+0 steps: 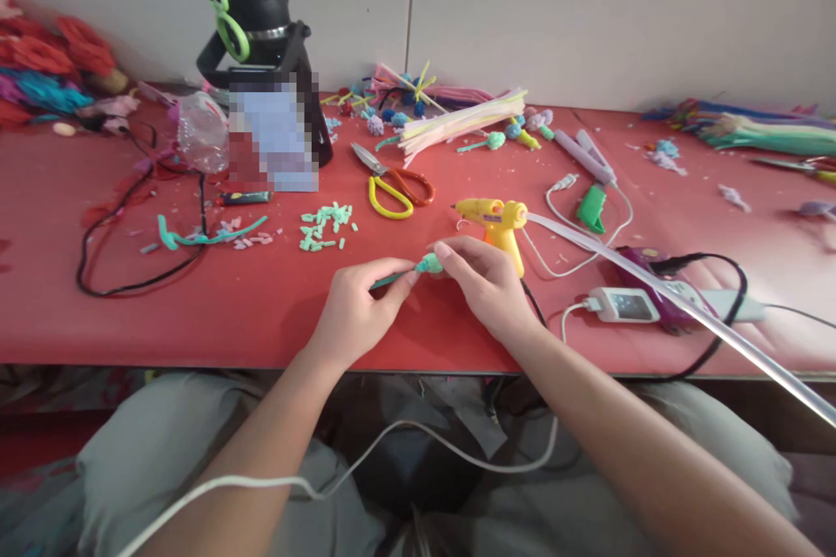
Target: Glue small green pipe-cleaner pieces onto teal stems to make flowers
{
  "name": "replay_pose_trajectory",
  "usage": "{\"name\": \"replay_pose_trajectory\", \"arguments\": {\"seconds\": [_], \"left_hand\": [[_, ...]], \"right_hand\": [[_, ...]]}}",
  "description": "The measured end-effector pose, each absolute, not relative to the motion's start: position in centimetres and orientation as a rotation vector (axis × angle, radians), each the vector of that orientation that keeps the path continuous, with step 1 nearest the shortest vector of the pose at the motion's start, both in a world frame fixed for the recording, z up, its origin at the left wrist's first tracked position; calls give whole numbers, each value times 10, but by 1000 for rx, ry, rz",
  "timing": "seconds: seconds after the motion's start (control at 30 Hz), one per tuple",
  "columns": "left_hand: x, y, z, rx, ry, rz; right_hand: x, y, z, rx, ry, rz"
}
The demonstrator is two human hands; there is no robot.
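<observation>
Between my two hands is a green pipe-cleaner bud (429, 263), a small fuzzy knob on a teal stem. My left hand (366, 300) pinches the stem just below the knob, the stem running back under its fingers. The thumb and fingertips of my right hand (487, 283) close on the knob's other end. A yellow hot glue gun (500, 222) lies just beyond my right hand, with a long clear glue stick (692, 309) coming out of its back. Short cut green pieces (325, 226) are scattered beyond my left hand.
Scissors (392, 183) with yellow and orange handles lie ahead. A bundle of pale pipe cleaners (463, 126) is behind them. A phone (278, 135) leans before a black bottle (248, 0). A lilac hair straightener (584, 157) and a white power bank (627, 305) with cables lie right.
</observation>
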State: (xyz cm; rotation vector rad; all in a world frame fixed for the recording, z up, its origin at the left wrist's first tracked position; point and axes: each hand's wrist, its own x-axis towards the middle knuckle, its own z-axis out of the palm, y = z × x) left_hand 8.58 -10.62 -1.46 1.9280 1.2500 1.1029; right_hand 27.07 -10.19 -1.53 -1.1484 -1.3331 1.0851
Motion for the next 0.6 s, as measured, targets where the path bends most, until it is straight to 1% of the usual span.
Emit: {"name": "replay_pose_trajectory", "arguments": {"seconds": [0.2,0.37,0.6], "left_hand": [[87,-107,-13,1910,1256,1098],[87,-106,-11,1893,1284,1008],[85,-104,-14,1921,1278,1049]], "right_hand": [[271,-100,-22,-1142,-1332,1097],[272,-103,-20,-1121,-1355,1042],[277,-100,-17,-1094,-1395,1148]]}}
